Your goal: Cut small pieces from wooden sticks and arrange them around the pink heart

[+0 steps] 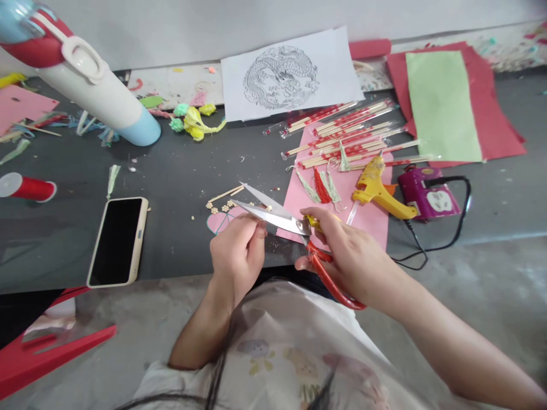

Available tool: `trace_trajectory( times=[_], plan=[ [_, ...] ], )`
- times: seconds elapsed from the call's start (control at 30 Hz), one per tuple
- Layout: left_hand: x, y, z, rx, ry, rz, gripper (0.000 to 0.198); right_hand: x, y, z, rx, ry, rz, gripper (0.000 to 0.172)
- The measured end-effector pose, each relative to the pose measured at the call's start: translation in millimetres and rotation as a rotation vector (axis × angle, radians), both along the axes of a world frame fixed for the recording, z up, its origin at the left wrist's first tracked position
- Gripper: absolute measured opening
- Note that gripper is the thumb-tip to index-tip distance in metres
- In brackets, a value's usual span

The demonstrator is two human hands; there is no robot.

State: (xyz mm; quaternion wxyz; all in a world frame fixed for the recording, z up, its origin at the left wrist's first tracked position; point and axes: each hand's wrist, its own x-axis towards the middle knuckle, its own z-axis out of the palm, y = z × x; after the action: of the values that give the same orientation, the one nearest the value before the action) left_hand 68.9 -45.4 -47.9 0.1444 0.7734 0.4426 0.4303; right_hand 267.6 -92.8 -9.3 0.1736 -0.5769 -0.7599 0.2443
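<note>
Scissors (301,226) were gripped in the R hand (351,250), blades parted at 1 o'clock of the L hand (237,247), whose fingers were curled closed (contents couldn't be told), so prob. a snip was being set up, w/ blade-closing clear of fingertips called for.

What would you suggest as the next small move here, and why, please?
I would probably ease the left hand slightly back before the right hand closes the scissors, because the blades stand open and the curled left hand sits right beside the nearer one.
</note>
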Motion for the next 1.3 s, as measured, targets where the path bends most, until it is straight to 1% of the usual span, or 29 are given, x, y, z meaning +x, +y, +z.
trace_trajectory(
  times=[0.2, 0.33, 0.5, 0.63, 0.83, 1.03, 1.17, 1.3],
  plan=[
    [1, 1, 2.5, -0.020, -0.018, -0.020, 0.025, -1, 0, 0.1, -0.021, -0.011, 0.014, 0.044],
    [-2, 1, 2.2, -0.059, -0.014, -0.041, 0.027, 0, 1, 1.0, -0.075, -0.004, -0.002, 0.050],
    [-4, 0, 1.9, -0.042, 0.035, -0.088, 0.027, 1, 2, 1.1, -0.094, 0.009, -0.011, 0.056],
    [-4, 1, 3.2, -0.050, 0.043, -0.086, 0.028, 0, 4, -1.6, -0.089, 0.034, -0.001, 0.057],
    [-5, 2, 1.0, -0.076, 0.026, -0.087, 0.031, -3, 4, -8.0, -0.021, 0.014, 0.007, 0.053],
    [-5, 2, 2.3, -0.179, 0.003, -0.091, 0.031, -3, 5, -7.2, -0.029, -0.016, 0.005, 0.050],
    [-5, 3, 5.7, -0.234, -0.027, -0.118, 0.036, -1, 8, -3.1, -0.080, -0.009, 0.006, 0.047],
    [-7, 4, 7.3, -0.312, -0.064, -0.152, 0.038, 1, 10, 0.9, -0.083, 0.011, 0.016, 0.049]
  ],
)
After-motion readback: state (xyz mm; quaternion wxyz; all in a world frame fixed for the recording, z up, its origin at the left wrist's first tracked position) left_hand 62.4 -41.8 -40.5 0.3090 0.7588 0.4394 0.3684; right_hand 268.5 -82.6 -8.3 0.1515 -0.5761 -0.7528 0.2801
